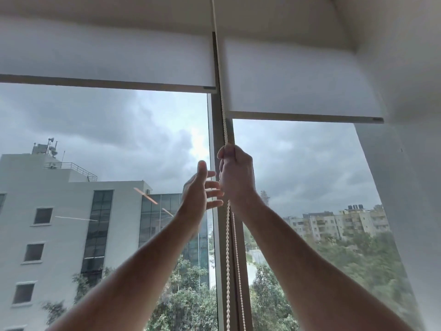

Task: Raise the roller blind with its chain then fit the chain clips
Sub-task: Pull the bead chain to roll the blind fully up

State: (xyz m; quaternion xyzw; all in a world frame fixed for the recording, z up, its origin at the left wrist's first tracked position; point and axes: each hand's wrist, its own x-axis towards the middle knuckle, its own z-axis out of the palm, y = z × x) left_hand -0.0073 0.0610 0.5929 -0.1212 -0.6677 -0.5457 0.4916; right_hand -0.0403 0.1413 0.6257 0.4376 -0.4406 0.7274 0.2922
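Note:
Two white roller blinds hang at the top of the window. The right blind (298, 80) has its bottom bar lower than that of the left blind (107, 58). A beaded chain (228, 259) runs down along the window post (220, 235) between them, in two strands below my hands. My right hand (235, 174) is shut on the chain, raised in front of the post. My left hand (201, 187) is just left of it, fingers spread, holding nothing, its fingertips close to the chain. No chain clips are visible.
A white wall (405, 163) stands close on the right and a ceiling soffit (143, 10) runs above the blinds. Through the glass there are a grey building (59, 211), trees and distant apartment blocks.

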